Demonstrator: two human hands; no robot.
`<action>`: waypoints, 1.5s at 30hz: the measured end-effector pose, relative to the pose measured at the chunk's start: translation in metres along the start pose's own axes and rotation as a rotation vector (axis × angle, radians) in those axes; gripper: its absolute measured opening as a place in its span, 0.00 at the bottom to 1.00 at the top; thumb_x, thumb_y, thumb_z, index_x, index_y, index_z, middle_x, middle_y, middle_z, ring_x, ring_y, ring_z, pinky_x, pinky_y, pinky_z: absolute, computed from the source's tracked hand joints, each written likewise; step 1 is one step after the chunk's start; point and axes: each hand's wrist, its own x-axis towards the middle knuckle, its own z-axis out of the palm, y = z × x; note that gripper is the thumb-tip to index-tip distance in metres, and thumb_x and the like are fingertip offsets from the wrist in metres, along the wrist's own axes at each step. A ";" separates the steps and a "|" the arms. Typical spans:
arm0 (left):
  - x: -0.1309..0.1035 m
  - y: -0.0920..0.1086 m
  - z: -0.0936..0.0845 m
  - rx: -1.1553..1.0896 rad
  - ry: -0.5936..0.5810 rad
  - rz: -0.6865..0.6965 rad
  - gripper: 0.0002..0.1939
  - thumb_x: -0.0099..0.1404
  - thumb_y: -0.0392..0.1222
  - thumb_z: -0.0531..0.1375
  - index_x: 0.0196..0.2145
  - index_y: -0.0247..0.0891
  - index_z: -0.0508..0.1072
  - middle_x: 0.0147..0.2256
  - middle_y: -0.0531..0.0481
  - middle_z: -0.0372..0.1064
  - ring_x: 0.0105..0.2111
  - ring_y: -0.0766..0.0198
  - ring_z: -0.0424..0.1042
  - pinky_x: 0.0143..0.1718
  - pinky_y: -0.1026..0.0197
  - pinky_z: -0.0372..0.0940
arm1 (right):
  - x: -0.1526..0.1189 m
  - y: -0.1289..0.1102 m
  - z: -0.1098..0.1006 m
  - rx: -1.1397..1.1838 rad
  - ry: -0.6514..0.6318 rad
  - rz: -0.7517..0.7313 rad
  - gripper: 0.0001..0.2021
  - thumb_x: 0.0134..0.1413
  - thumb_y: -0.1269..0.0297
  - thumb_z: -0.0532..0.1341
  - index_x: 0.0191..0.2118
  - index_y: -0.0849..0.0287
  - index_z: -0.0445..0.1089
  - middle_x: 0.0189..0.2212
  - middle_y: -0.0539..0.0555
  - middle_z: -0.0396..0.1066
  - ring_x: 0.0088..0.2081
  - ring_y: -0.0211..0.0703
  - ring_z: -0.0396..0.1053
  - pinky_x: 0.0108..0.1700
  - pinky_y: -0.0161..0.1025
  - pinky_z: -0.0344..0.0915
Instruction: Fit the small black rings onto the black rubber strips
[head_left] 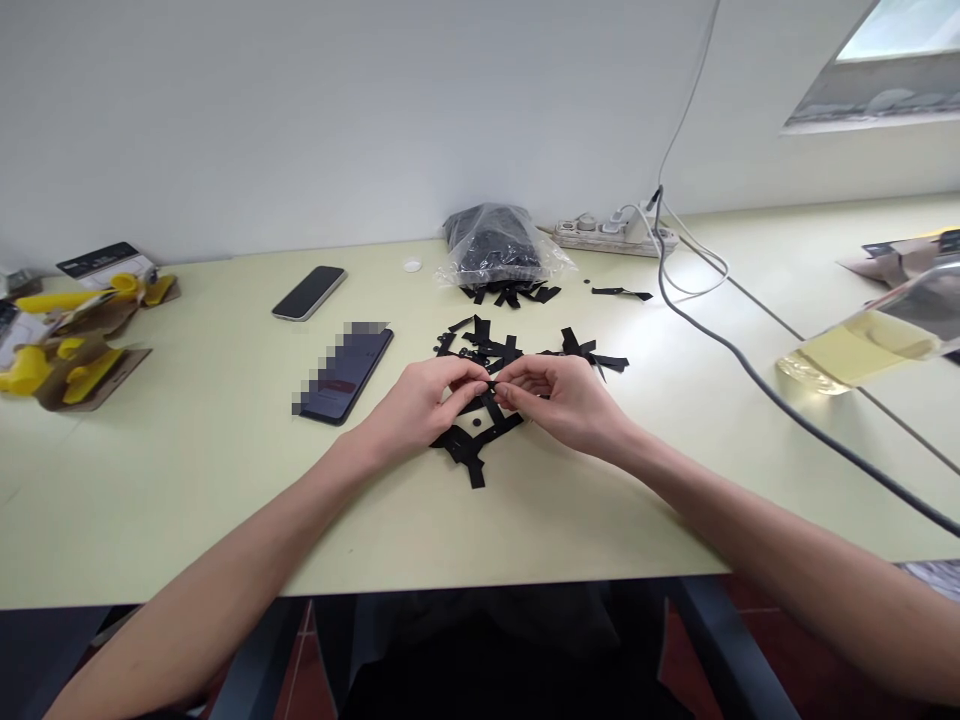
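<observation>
My left hand and my right hand meet over the table, fingertips almost touching. Both pinch a small black piece, which looks like part of a black fabric strip; the fingers hide most of it. Beneath and around my hands lie loose black strips, with a small round black disc among them. More strips spread out behind my right hand. Farther back, a clear plastic bag full of black material stands near the wall, with strips spilled at its front.
Left of my hands lie a phone with a lit screen and a dark phone. Yellow tools with cardboard are at far left. A power strip, a grey cable and a container of yellow liquid occupy the right.
</observation>
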 end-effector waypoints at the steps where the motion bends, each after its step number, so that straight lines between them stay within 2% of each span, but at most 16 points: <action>1: 0.000 0.000 0.000 0.003 0.005 0.001 0.10 0.75 0.44 0.57 0.44 0.40 0.79 0.43 0.50 0.79 0.40 0.62 0.76 0.41 0.61 0.66 | 0.000 0.000 0.000 -0.008 0.005 -0.005 0.10 0.63 0.60 0.63 0.39 0.59 0.80 0.34 0.55 0.80 0.33 0.44 0.76 0.34 0.40 0.70; 10: -0.002 0.002 0.004 0.000 -0.010 -0.041 0.10 0.73 0.44 0.58 0.41 0.40 0.78 0.38 0.50 0.77 0.35 0.62 0.73 0.32 0.62 0.64 | -0.001 0.001 -0.001 -0.023 -0.011 -0.038 0.08 0.62 0.63 0.63 0.39 0.59 0.79 0.33 0.53 0.79 0.33 0.42 0.75 0.32 0.37 0.68; 15: -0.001 0.000 0.003 -0.007 -0.021 -0.061 0.10 0.74 0.46 0.57 0.42 0.41 0.77 0.38 0.52 0.76 0.35 0.64 0.73 0.33 0.62 0.64 | 0.000 -0.002 -0.004 -0.083 -0.022 -0.047 0.09 0.63 0.63 0.60 0.36 0.59 0.76 0.32 0.53 0.77 0.32 0.41 0.72 0.31 0.37 0.64; 18: 0.001 -0.005 -0.001 0.014 0.032 -0.112 0.12 0.74 0.48 0.57 0.48 0.43 0.75 0.35 0.52 0.74 0.33 0.64 0.72 0.31 0.62 0.63 | 0.003 -0.005 -0.019 -0.223 -0.039 -0.018 0.08 0.63 0.64 0.58 0.34 0.59 0.72 0.29 0.53 0.74 0.28 0.39 0.67 0.28 0.37 0.60; 20: 0.001 -0.010 -0.004 0.052 0.066 -0.156 0.13 0.74 0.48 0.57 0.50 0.43 0.74 0.33 0.53 0.73 0.31 0.64 0.71 0.30 0.62 0.62 | 0.006 -0.006 -0.034 -0.382 -0.002 0.046 0.07 0.60 0.67 0.58 0.31 0.59 0.69 0.24 0.51 0.71 0.24 0.38 0.63 0.27 0.38 0.55; 23: 0.001 -0.015 -0.007 0.127 0.065 -0.207 0.11 0.73 0.47 0.57 0.46 0.42 0.76 0.35 0.51 0.74 0.32 0.63 0.71 0.31 0.60 0.62 | 0.008 -0.005 -0.057 -0.618 0.031 0.168 0.09 0.57 0.69 0.57 0.26 0.57 0.63 0.19 0.50 0.65 0.22 0.37 0.57 0.26 0.39 0.50; 25: 0.000 -0.016 -0.007 0.166 0.037 -0.220 0.11 0.73 0.48 0.56 0.43 0.42 0.77 0.38 0.50 0.75 0.34 0.62 0.72 0.32 0.60 0.63 | 0.008 -0.002 -0.069 -0.754 -0.004 0.257 0.11 0.56 0.68 0.57 0.23 0.57 0.60 0.18 0.50 0.62 0.21 0.37 0.54 0.26 0.41 0.47; 27: -0.001 -0.017 -0.007 0.192 0.007 -0.220 0.12 0.73 0.48 0.56 0.43 0.42 0.78 0.40 0.49 0.75 0.35 0.61 0.73 0.33 0.59 0.64 | 0.008 0.001 -0.075 -0.848 -0.035 0.331 0.10 0.56 0.66 0.56 0.23 0.57 0.60 0.18 0.51 0.61 0.21 0.38 0.53 0.27 0.42 0.45; 29: -0.002 -0.017 -0.006 0.202 -0.012 -0.205 0.13 0.74 0.47 0.55 0.46 0.42 0.78 0.40 0.48 0.75 0.36 0.60 0.73 0.34 0.59 0.64 | 0.008 0.005 -0.078 -0.887 -0.033 0.353 0.06 0.55 0.65 0.57 0.27 0.57 0.65 0.21 0.52 0.65 0.22 0.40 0.56 0.27 0.41 0.46; 30: -0.002 -0.017 -0.005 0.202 -0.025 -0.186 0.14 0.74 0.47 0.55 0.50 0.42 0.77 0.40 0.47 0.74 0.36 0.59 0.73 0.35 0.58 0.65 | 0.008 0.006 -0.078 -0.891 -0.014 0.336 0.05 0.55 0.64 0.58 0.31 0.57 0.68 0.23 0.53 0.68 0.23 0.41 0.58 0.28 0.41 0.48; 33: -0.002 -0.018 -0.003 0.210 -0.084 -0.072 0.18 0.76 0.44 0.54 0.58 0.45 0.74 0.45 0.45 0.73 0.43 0.57 0.73 0.44 0.55 0.67 | 0.010 0.009 -0.075 -0.864 0.089 0.225 0.11 0.59 0.58 0.58 0.41 0.58 0.72 0.31 0.57 0.73 0.27 0.44 0.63 0.29 0.41 0.51; 36: -0.003 -0.018 0.000 0.244 -0.124 0.026 0.17 0.76 0.42 0.53 0.58 0.47 0.75 0.48 0.44 0.71 0.50 0.53 0.70 0.52 0.52 0.66 | 0.010 0.007 -0.065 -0.772 0.136 0.114 0.13 0.64 0.54 0.57 0.42 0.58 0.72 0.31 0.57 0.73 0.26 0.43 0.63 0.30 0.41 0.53; 40: -0.002 -0.020 0.004 0.251 -0.105 0.055 0.15 0.77 0.43 0.53 0.52 0.46 0.78 0.46 0.44 0.71 0.48 0.54 0.70 0.50 0.53 0.66 | 0.006 -0.002 -0.042 -0.609 0.014 -0.053 0.10 0.66 0.57 0.58 0.39 0.57 0.72 0.33 0.56 0.73 0.30 0.43 0.66 0.31 0.40 0.55; 45: 0.001 -0.025 0.008 0.244 -0.067 0.078 0.12 0.76 0.43 0.54 0.46 0.41 0.78 0.43 0.45 0.71 0.47 0.55 0.70 0.50 0.54 0.65 | 0.000 -0.005 -0.018 -0.559 -0.130 -0.129 0.09 0.67 0.60 0.58 0.38 0.56 0.72 0.32 0.54 0.73 0.31 0.43 0.67 0.31 0.38 0.55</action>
